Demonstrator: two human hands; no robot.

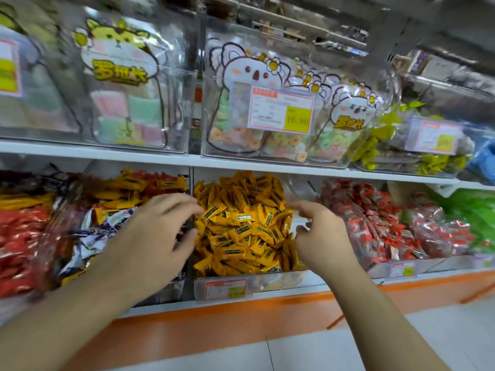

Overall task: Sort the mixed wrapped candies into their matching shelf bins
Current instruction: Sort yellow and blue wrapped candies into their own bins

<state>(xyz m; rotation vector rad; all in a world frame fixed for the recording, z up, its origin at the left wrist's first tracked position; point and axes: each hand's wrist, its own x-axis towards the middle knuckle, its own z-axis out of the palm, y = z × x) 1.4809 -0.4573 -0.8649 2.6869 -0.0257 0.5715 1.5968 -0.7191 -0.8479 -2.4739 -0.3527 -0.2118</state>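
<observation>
Reaching from 6 o'clock, the left hand (152, 231) and right hand (318, 231) flank the yellow candy bin (267, 283), fingers loosely spread and holding nothing. The yellow wrapped candies (241, 223) lie heaped between them, long axes mixed. Stray yellow pieces sit at 10 o'clock in the mixed bin (112, 199), nearer the left hand.

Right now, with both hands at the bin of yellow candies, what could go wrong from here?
1. The yellow candies are heaped above the bin's front lip; reaching in with the left hand or right hand could push some over onto the floor.
2. The mixed bin to the left holds yellow, red and purple-white wrappers close to the divider, so pieces may slide across.
3. The picture is blurred; similar yellow wrappers could be misjudged.
</observation>
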